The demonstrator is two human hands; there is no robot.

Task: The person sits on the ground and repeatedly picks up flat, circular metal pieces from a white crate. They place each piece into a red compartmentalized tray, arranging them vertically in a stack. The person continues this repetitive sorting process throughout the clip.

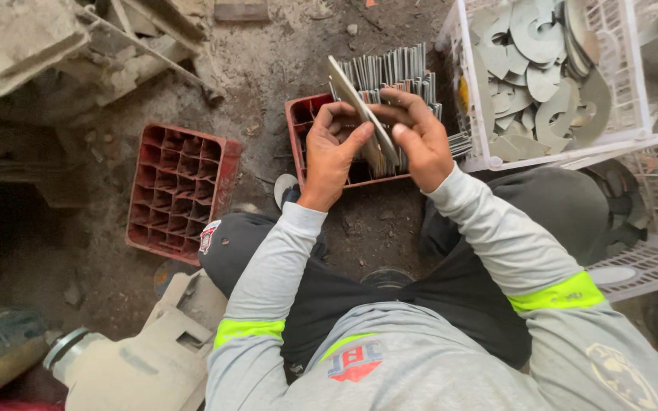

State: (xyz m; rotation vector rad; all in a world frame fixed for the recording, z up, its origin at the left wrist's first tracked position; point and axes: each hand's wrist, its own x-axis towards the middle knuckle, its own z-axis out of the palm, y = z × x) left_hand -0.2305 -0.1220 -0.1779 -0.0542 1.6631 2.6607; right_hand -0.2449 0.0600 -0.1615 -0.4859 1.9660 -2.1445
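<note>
2 hands, my left hand and right hand, clamp 1 stack of flat grey metal plates, long axis running up-left to down-right.

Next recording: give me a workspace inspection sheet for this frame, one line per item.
Surface: bare dirt floor, dusty, with small stones.
Job's things: stack of flat grey metal plates held over a red plastic compartment crate; more plates stand on edge behind.
Clutter: second red compartment crate, nothing in it; white plastic basket of grey cut-out metal discs.
Hands: left hand and right hand both grip the stack.
Cables: nothing seen.
Surroundings: concrete rubble at upper left.
</note>
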